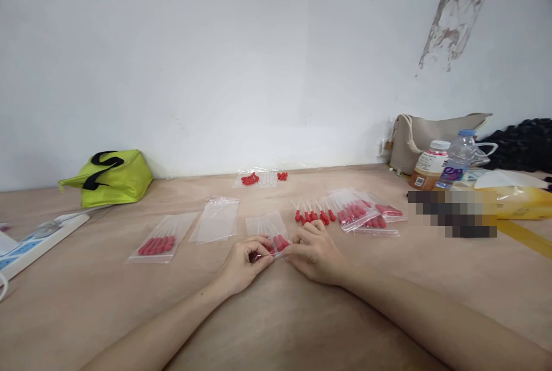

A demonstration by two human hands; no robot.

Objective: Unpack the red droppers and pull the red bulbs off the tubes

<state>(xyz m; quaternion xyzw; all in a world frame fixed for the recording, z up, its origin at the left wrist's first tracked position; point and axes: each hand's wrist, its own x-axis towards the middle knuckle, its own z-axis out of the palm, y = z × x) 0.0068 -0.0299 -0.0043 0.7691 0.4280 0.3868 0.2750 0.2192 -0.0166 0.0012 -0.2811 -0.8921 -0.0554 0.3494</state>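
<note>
Both hands grip the near, open-end edge of a clear zip bag (268,224) lying flat in front of me. Inside it are several droppers (280,242) with red rubber bulbs and clear stems pointing away from me. My left hand (245,262) pinches the bag's left near corner, thumb against fingers. At the right near corner my right hand (317,253) pinches the same edge, its fingers curled. Just beyond the right hand lies a fanned row of loose droppers (314,213). Left of the bag are some flat, unfilled zip bags (218,221) and a filled bag of droppers (157,243).
Filled bags (362,213) overlap on the right. Red bulbs (250,179) and clear tubes (268,179) lie near the wall. A green bag (114,178) and power strip (45,241) stand left; bottles (431,164), a beige bag (435,126) and a yellow package (521,201) stand right.
</note>
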